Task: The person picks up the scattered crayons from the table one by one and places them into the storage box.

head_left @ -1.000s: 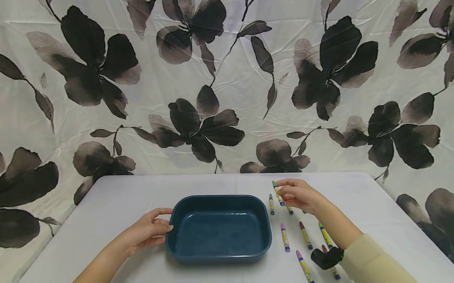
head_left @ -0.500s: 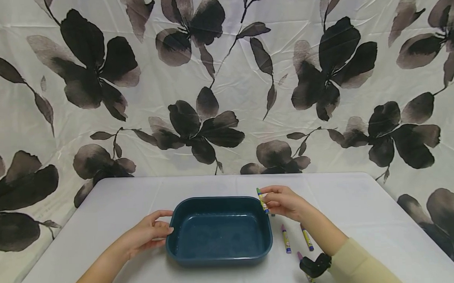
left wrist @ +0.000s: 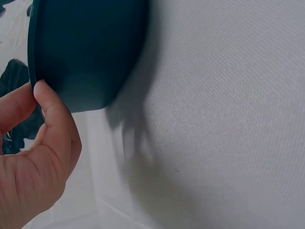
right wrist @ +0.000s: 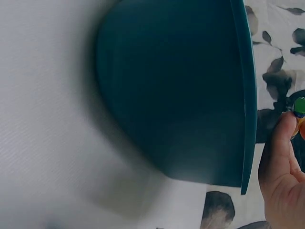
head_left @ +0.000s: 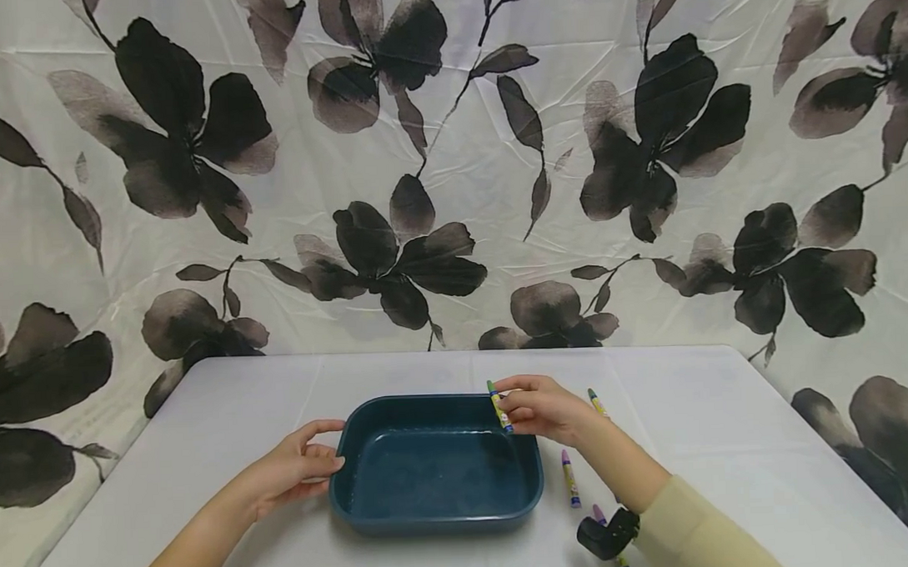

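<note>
- I see right hand pinching one crayon above the tray, unreleased.
- Left hand pinches the tray.
- None down inside yet; other crayons lie on the table.

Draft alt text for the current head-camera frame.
A person's right hand pinches a green-tipped crayon over the far right corner of a dark teal dish, while the left hand holds the dish's left end. More crayons lie to the dish's right on a white table, before a floral cloth.
</note>
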Available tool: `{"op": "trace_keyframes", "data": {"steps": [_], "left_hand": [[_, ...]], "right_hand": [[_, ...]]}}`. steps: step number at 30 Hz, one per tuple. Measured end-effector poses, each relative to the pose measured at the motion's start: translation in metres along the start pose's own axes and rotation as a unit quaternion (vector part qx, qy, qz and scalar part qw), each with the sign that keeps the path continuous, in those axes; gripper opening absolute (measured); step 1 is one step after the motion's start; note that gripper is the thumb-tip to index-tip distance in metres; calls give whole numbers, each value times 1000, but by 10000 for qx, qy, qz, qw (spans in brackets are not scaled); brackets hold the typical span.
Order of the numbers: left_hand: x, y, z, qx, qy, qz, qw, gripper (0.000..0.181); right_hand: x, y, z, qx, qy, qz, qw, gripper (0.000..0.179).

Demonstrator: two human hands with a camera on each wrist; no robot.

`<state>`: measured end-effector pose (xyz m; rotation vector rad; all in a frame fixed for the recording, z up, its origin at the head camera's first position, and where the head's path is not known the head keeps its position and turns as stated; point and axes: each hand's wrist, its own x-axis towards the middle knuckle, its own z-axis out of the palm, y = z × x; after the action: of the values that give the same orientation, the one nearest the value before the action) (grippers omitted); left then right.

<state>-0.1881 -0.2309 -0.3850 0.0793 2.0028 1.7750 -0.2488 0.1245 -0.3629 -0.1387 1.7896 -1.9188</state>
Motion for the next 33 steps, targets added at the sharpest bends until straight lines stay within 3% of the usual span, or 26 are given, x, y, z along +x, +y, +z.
{"op": "trace_keyframes", "data": {"steps": [16, 33], "left_hand": [[0, 4, -2, 60, 22, -31, 10000, 71], [1, 5, 2, 107, 165, -208, 9996, 70]], "right_hand": [[16, 1, 32, -370, -86, 89, 9992, 42], [30, 27, 71, -603, -14, 439, 9972, 37]]}}
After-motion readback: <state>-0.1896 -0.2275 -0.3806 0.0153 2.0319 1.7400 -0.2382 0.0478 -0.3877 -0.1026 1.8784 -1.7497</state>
